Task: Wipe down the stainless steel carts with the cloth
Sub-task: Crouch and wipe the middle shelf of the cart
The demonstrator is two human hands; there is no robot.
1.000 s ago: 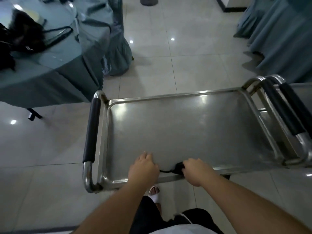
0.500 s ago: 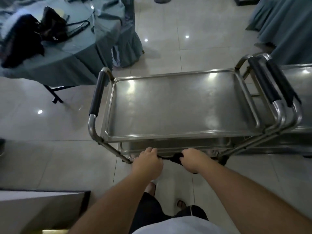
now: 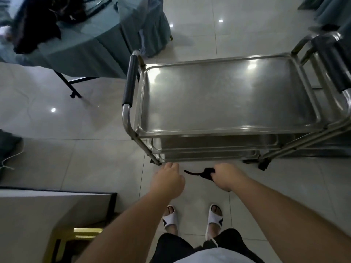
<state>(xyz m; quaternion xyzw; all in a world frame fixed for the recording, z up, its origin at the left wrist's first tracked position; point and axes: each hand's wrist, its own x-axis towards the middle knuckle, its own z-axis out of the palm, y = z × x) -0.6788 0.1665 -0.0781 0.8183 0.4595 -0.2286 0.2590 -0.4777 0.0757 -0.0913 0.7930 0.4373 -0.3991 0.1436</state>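
Tiled floor | draped table left of cart | right hand grips cloth — left hand seemingly loose, empty

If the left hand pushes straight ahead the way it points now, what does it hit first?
Most likely the cart's lower shelf, near its left corner leg: the left hand points at that edge. Depth is unclear, so it may pass just below.

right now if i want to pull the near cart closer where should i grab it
Probably the black padded handle on the cart's left end, taken from the left with the free left hand. It is a raised bar standing clear of the tray, padded for a wrap-around grip; the right hand holds the cloth.
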